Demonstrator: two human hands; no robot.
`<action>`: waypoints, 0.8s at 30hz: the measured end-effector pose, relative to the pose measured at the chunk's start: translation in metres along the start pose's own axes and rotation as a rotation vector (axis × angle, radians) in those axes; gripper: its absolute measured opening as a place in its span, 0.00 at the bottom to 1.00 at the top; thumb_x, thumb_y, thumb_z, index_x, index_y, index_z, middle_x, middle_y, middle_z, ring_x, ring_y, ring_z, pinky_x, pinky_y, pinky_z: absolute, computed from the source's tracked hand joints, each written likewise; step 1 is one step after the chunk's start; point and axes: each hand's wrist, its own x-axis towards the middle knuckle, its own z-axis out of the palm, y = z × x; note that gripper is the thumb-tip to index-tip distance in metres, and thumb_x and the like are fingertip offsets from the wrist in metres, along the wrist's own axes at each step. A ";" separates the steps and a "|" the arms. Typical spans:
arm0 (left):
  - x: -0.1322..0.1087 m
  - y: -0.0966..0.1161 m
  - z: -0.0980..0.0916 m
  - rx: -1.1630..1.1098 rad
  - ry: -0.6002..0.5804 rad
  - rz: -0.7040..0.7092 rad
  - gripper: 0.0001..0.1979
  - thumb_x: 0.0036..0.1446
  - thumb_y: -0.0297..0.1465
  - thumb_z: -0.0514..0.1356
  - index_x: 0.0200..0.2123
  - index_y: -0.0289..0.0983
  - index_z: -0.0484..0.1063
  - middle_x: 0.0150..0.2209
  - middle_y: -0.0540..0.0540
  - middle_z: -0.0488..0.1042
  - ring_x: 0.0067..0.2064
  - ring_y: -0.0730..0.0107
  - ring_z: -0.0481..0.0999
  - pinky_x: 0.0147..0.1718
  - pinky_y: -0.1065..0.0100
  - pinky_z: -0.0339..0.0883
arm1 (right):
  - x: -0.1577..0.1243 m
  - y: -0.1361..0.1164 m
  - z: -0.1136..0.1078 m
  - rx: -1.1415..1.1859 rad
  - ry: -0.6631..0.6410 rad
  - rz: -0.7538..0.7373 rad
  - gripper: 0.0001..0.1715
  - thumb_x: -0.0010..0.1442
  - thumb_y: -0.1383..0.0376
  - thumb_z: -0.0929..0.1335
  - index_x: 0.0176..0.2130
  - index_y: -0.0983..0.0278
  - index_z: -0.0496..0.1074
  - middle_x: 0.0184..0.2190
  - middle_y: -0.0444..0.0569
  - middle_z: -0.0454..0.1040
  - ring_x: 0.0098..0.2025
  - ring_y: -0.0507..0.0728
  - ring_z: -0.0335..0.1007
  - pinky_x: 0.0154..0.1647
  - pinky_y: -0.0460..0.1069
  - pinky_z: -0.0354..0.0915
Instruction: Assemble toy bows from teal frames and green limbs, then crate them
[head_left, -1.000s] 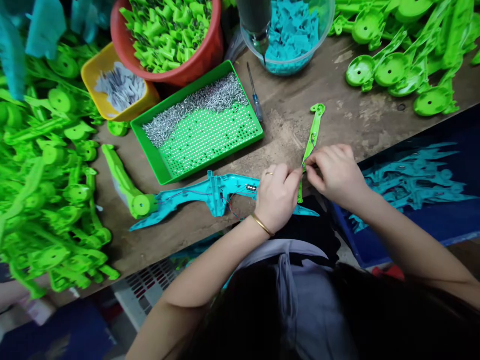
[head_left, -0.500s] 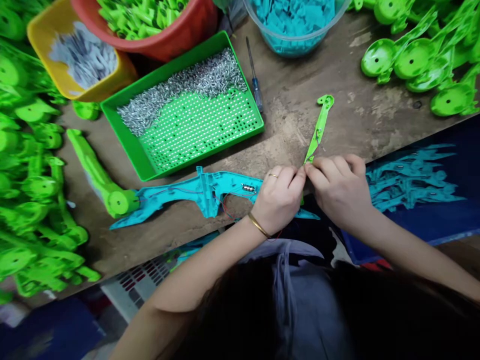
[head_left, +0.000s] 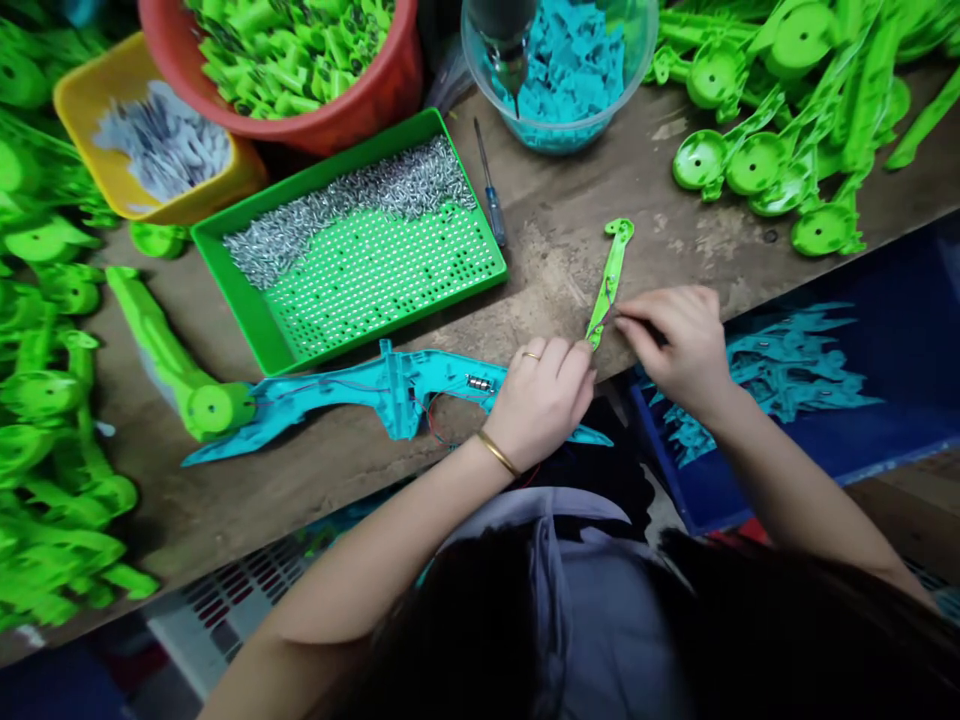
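My left hand is closed and grips the near end of a slim green plastic strip that lies slanted on the wooden bench. My right hand pinches at the same end of the strip, fingertips together, just right of the left hand. A long teal toy shell with red wires and a small metal part lies on the bench under and left of my left hand. A green toy handle touches its left tip.
A green perforated tray half full of screws sits behind, with a screwdriver beside it. A red bowl of green parts, a yellow box, a clear tub of teal parts stand at the back. Green parts pile left and right; a blue bin holds teal shells.
My right hand has drawn a little apart from my left, its fingers now pinching at the strip's end. The view shifted slightly; both hands stay on the strip.
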 end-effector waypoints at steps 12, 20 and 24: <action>0.009 -0.002 -0.005 0.018 -0.216 -0.013 0.21 0.63 0.28 0.49 0.58 0.30 0.63 0.38 0.40 0.71 0.42 0.57 0.69 0.40 0.61 0.64 | 0.017 -0.005 0.009 -0.115 -0.063 -0.004 0.09 0.64 0.63 0.63 0.37 0.62 0.72 0.33 0.47 0.75 0.38 0.55 0.69 0.46 0.53 0.55; 0.011 -0.005 -0.009 0.024 -0.264 -0.042 0.24 0.61 0.26 0.49 0.61 0.32 0.60 0.39 0.41 0.70 0.44 0.58 0.68 0.40 0.61 0.63 | 0.010 0.016 0.000 -0.111 -0.099 -0.216 0.12 0.64 0.65 0.63 0.46 0.60 0.73 0.39 0.48 0.78 0.40 0.55 0.68 0.47 0.53 0.57; 0.014 -0.004 -0.009 0.005 -0.314 -0.057 0.26 0.59 0.26 0.51 0.61 0.32 0.60 0.40 0.41 0.70 0.45 0.57 0.68 0.42 0.60 0.63 | 0.020 0.020 -0.001 -0.146 -0.123 -0.285 0.13 0.65 0.61 0.63 0.44 0.59 0.74 0.38 0.47 0.77 0.37 0.55 0.66 0.42 0.52 0.56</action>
